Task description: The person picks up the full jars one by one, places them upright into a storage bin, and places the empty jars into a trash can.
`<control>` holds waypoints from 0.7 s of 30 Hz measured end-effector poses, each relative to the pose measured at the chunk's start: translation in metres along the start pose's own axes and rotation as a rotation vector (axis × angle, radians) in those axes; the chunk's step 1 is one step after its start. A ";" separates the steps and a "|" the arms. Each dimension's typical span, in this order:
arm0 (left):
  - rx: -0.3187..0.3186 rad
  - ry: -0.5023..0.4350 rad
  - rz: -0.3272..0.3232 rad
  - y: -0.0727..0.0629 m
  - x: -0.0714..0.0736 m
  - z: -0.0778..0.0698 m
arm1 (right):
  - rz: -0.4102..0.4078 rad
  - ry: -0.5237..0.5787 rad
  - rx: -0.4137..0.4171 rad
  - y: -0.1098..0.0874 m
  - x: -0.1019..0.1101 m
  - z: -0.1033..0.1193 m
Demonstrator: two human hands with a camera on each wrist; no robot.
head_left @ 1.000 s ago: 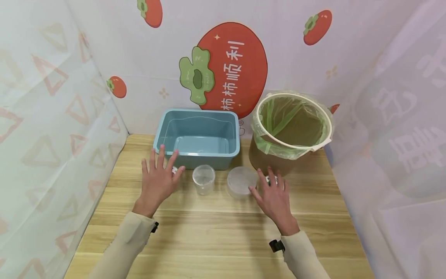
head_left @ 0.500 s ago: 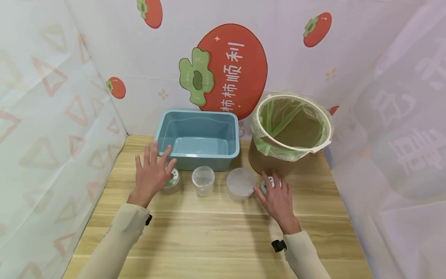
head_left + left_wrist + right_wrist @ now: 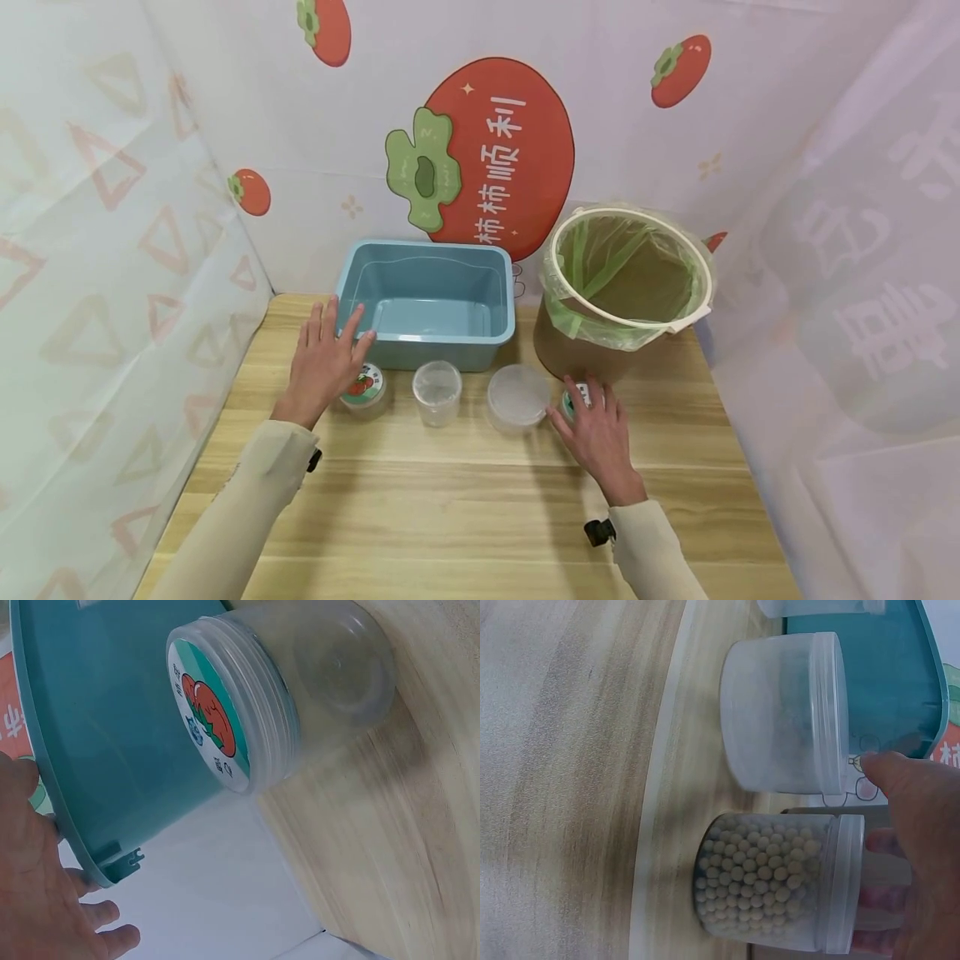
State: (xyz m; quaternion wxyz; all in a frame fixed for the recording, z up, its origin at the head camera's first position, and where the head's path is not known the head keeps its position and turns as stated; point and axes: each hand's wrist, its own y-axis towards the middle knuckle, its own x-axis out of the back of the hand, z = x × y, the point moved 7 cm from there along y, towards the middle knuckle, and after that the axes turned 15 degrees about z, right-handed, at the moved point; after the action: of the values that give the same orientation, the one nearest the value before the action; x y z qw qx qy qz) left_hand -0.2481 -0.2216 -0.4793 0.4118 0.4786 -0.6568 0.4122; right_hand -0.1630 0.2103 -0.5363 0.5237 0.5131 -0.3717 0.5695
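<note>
My left hand (image 3: pixel 318 362), fingers spread, hovers at the front left corner of the blue basin (image 3: pixel 442 337). Just right of it stands a clear screw-top jar (image 3: pixel 363 392) with a tomato label on its lid; the left wrist view shows no contents in this jar (image 3: pixel 337 667). My right hand (image 3: pixel 600 433) reaches over the lid of another labelled jar (image 3: pixel 570 406), fingers extended and holding nothing. Small pale beads fill this jar (image 3: pixel 761 881) in the right wrist view. Between the hands stand a clear cup (image 3: pixel 437 396) and a wide clear tub (image 3: pixel 519 398).
A brown bin (image 3: pixel 585 354) with a green-clear liner and white rim stands at the back right, just behind the bead jar. Patterned cloth (image 3: pixel 337 125) walls in the wooden table (image 3: pixel 435 517) at the back and both sides.
My left hand has drifted left, uncovering the tomato-labelled jar. My right hand has shifted slightly right and nearer to me, showing more of the bead jar's lid. The containers stay in place.
</note>
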 end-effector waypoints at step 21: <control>-0.019 -0.094 0.102 0.007 -0.011 0.009 | -0.050 0.124 0.026 -0.002 -0.002 -0.002</control>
State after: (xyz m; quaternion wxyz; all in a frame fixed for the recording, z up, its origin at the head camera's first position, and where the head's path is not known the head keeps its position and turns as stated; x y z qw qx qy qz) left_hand -0.2542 -0.2254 -0.4930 0.3636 0.4592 -0.7029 0.4036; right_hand -0.1615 0.2119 -0.5391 0.5532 0.4928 -0.3182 0.5915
